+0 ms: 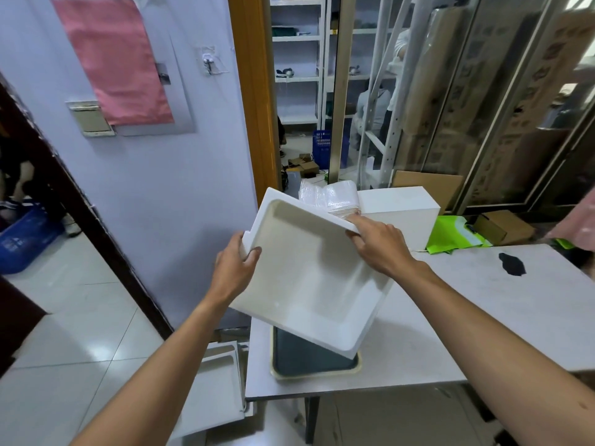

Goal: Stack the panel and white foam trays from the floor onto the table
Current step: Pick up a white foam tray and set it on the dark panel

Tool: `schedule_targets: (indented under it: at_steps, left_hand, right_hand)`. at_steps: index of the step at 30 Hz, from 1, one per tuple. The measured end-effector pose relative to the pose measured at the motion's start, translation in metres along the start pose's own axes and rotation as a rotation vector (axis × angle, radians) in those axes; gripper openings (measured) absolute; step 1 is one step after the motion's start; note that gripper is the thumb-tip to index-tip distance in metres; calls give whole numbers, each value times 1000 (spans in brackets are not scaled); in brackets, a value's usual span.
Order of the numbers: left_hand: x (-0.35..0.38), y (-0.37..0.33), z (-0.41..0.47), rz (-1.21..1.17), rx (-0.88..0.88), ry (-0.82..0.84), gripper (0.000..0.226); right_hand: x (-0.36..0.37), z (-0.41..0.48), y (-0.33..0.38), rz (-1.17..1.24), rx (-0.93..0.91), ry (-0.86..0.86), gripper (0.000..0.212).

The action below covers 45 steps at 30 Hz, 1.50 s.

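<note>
A white foam tray (309, 272) hangs tilted in the air over the table's left end, hollow side facing me. My left hand (235, 268) grips its left edge, thumb on the rim. My right hand (380, 243) holds its far right corner. Under the tray a dark panel (309, 358) with a cream border lies flat on the grey table (483, 317); the tray hides most of it. On the floor left of the table lie more white foam trays (215, 387), partly behind my left forearm.
A white box (402, 214) and a stack of clear plastic containers (331, 194) stand at the table's far edge. Green bags (450, 236) and cardboard boxes (502, 226) lie beyond. A dark stain (512, 263) marks the tabletop. A blue basket (22, 243) sits on the floor far left.
</note>
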<state>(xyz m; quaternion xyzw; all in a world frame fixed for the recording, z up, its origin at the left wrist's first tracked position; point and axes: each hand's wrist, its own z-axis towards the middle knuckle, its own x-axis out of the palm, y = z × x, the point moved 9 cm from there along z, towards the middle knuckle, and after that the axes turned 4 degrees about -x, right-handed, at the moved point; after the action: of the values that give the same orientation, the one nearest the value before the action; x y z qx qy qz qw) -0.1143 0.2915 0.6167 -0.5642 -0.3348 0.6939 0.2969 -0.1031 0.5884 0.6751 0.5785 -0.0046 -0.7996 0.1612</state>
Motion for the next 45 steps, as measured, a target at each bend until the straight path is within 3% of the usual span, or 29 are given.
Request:
schedule_targets:
  at_steps: [5, 12, 16, 19, 22, 24, 31, 35, 39, 43, 45]
  left_hand:
    - [5, -5, -4, 136, 38, -36, 20]
    - [-6, 21, -13, 123, -139, -156, 23]
    - [-9, 44, -16, -66, -277, -169, 16]
    - [-6, 58, -21, -246, -385, -192, 13]
    - [-1, 64, -29, -341, -459, -212, 13]
    - [5, 69, -32, -365, -498, -204, 16]
    - [17, 84, -36, -481, -564, -99, 22]
    - [2, 87, -33, -452, -505, -159, 37]
    - [-14, 71, -30, -158, -254, -198, 52]
    - [10, 51, -33, -74, -104, 20, 47]
    - [18, 46, -35, -45, -75, 45, 37]
  right_hand:
    - [18, -6, -3, 22, 23, 55, 22]
    - [31, -17, -37, -36, 178, 41, 89]
    - [43, -26, -43, 161, 272, 108, 108]
    - [55, -30, -44, 299, 337, 176, 99]
    - [59, -27, -46, 296, 373, 174, 51]
    - [57, -24, -46, 298, 378, 145, 32]
    - [49, -19, -53, 269, 402, 63, 24]
    - [36, -12, -52, 226, 342, 33, 23]
    - [15, -3, -36, 78, 208, -10, 30]
    - [7, 3, -17, 48, 86, -48, 23]
    - [5, 6, -8, 51, 29, -75, 24]
